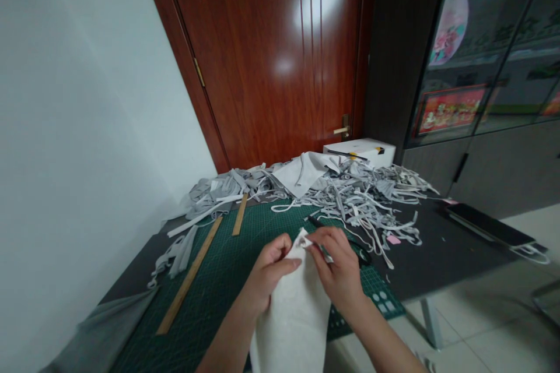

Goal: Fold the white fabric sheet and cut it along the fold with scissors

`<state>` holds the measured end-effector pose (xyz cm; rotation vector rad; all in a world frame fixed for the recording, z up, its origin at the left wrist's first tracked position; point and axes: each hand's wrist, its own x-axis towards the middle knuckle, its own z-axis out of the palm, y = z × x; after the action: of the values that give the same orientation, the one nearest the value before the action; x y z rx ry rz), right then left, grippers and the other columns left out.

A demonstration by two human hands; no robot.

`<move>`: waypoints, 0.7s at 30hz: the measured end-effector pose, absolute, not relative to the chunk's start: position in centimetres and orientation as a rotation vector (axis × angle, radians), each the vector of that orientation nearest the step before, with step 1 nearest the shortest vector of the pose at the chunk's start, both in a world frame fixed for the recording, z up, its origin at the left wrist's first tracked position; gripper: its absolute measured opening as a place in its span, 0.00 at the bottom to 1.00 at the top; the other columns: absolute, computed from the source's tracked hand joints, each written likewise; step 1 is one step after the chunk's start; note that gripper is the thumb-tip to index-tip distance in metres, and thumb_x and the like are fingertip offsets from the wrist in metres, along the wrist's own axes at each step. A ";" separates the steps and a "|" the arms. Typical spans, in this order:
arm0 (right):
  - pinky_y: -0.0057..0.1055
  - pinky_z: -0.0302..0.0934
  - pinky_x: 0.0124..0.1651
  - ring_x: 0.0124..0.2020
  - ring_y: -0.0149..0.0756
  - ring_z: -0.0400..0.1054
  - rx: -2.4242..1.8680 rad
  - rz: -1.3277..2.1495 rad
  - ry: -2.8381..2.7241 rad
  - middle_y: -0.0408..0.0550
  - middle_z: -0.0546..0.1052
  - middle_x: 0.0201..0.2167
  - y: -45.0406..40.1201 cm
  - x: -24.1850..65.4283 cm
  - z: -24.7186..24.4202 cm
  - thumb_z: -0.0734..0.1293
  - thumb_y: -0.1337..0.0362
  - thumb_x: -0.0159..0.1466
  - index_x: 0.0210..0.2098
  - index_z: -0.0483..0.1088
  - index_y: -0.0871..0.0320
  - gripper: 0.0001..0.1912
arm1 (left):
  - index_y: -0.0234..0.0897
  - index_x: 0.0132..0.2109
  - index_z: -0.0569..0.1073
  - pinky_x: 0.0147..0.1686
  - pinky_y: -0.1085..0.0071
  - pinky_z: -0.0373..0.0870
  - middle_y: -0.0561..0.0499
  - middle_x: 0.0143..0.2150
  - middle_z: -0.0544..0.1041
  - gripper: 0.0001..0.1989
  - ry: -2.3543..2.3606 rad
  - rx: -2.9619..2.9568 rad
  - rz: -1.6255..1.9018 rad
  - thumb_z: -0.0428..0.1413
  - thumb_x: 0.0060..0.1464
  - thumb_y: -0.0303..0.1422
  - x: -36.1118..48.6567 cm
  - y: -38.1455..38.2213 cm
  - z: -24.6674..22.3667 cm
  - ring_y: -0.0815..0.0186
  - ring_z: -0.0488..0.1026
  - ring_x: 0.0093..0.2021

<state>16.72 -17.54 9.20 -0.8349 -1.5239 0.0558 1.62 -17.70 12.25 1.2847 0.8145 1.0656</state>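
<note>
A long piece of white fabric (294,320) hangs from my two hands over the table's near edge. My left hand (272,268) is closed on its upper left side, with the thumb lying across the front. At the top corner, the fingers of my right hand (335,262) pinch a small folded bit of the cloth. Just behind my right hand lie scissors (362,253) with dark handles, partly covered by the hand. Beneath both hands spreads a green cutting mat (236,268) with grid lines.
Two wooden rulers (190,280) (240,215) lie on the mat's left half. Heaped grey and white fabric strips (359,192) fill the table's back, before a white box (371,151). Grey cloth (105,326) lies at the near left. A black phone-like device (490,224) with a cable rests far right.
</note>
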 end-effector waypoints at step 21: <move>0.37 0.58 0.41 0.39 0.39 0.63 -0.917 0.050 -1.453 0.46 0.70 0.34 -18.7 16.3 9.7 0.61 0.71 0.64 0.37 0.70 0.53 0.08 | 0.34 0.35 0.80 0.31 0.75 0.66 0.50 0.32 0.79 0.14 0.878 1.144 1.383 0.66 0.44 0.41 4.5 -18.0 11.9 0.67 0.72 0.30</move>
<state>16.31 -18.69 9.66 -0.9173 -1.4534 0.0501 4.50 -17.97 11.91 1.1444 0.8780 1.3830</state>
